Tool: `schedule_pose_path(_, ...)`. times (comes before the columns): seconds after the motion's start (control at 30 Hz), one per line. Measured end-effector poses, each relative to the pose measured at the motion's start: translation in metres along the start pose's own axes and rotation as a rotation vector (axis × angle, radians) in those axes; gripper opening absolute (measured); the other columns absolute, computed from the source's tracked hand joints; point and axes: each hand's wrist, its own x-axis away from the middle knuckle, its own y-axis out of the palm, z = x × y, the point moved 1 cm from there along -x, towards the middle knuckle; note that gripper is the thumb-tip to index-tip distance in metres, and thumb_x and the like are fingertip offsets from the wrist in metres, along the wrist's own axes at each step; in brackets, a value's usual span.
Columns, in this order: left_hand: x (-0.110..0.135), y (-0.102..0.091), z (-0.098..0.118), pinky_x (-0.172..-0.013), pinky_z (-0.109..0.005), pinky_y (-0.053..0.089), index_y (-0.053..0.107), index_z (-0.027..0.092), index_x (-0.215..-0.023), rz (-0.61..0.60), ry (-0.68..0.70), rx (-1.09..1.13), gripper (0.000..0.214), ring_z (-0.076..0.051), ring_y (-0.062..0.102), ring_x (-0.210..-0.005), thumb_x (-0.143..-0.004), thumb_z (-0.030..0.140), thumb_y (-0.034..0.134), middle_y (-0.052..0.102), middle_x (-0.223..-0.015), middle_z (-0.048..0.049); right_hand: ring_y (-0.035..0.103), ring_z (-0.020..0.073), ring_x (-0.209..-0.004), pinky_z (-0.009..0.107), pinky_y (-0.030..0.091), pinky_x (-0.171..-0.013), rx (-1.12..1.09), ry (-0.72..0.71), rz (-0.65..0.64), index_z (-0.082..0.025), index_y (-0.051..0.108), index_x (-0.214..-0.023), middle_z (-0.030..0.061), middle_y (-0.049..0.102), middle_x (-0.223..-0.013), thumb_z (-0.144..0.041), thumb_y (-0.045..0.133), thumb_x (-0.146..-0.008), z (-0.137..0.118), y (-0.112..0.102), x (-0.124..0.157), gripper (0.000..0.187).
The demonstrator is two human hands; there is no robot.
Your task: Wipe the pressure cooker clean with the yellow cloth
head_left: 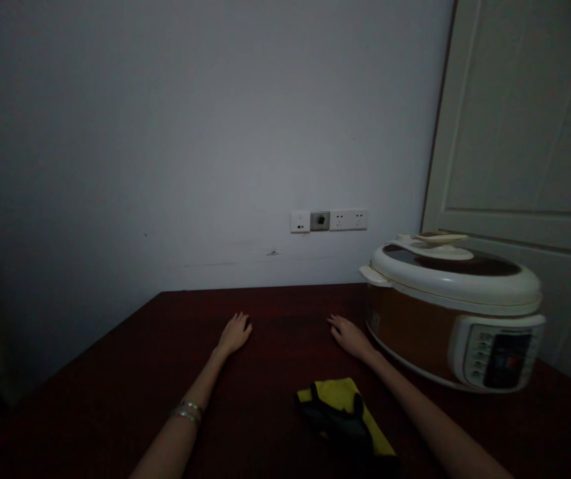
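My left hand [235,332] lies palm down on the dark red table [275,359], fingers stretched out and holding nothing. Bracelets [188,410] circle that wrist. To the right, my right hand [349,334] also rests flat on the tabletop with its fingers apart and nothing in them. It is nearest to a white and brown electric pressure cooker [415,326], whose lid is on and whose control panel faces front right. Between my forearms, closer to me, sits a folded yellow and black cloth-like item [338,394]; its exact kind is unclear in the dim light.
A pale wall [215,166] stands behind the table's far edge, with switches and power sockets [348,220] mounted on it. At the right is a light panelled door [519,133], just beyond the cooker.
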Motion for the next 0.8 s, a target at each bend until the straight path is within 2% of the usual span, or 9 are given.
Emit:
schedule_pose_path(0.3, -0.0006, 0.002, -0.0015, -0.113, -0.038, 0.024, 0.047, 0.006, -0.133, 0.0, 0.007, 0.006, 0.053, -0.026, 0.029, -0.139, -0.092, 0.037, 0.031, 0.039, -0.146, -0.0172, 0.043, 0.0232, -0.131, 0.036, 0.028, -0.111, 0.0, -0.014, -0.001, -0.005, 0.058, -0.125, 0.0181, 0.05, -0.136, -0.02, 0.04, -0.087, -0.001, -0.0007, 0.0006, 0.044)
schedule_pose_path(0.43, -0.001, 0.0027, -0.0014, -0.113, -0.036, 0.023, 0.047, 0.005, -0.133, 0.0, 0.009, 0.01, 0.054, -0.026, 0.028, -0.139, -0.091, 0.036, 0.032, 0.039, -0.145, -0.017, 0.043, 0.0227, -0.131, 0.037, 0.029, -0.11, 0.007, -0.009, 0.005, -0.007, 0.059, -0.125, 0.016, 0.05, -0.137, -0.02, 0.039, -0.088, -0.0013, -0.0015, 0.0011, 0.044)
schedule_pose_path(0.63, -0.0003, 0.0016, -0.001, -0.112, -0.038, 0.025, 0.049, 0.009, -0.131, 0.014, -0.006, 0.021, 0.052, -0.026, 0.03, -0.138, -0.09, 0.037, 0.034, 0.041, -0.145, -0.0157, 0.043, 0.0233, -0.13, 0.037, 0.03, -0.11, 0.008, -0.018, 0.004, -0.006, 0.059, -0.124, 0.0177, 0.051, -0.136, -0.02, 0.038, -0.088, -0.0022, -0.0023, 0.0015, 0.044)
schedule_pose_path(0.8, -0.0003, -0.0016, -0.0003, -0.112, -0.038, 0.027, 0.051, 0.01, -0.13, 0.024, -0.016, 0.023, 0.051, -0.026, 0.032, -0.137, -0.09, 0.037, 0.035, 0.043, -0.144, -0.014, 0.043, 0.0218, -0.13, 0.037, 0.03, -0.11, 0.01, -0.009, 0.011, -0.008, 0.059, -0.124, 0.0148, 0.052, -0.135, -0.02, 0.039, -0.087, -0.0021, -0.0026, 0.0013, 0.044)
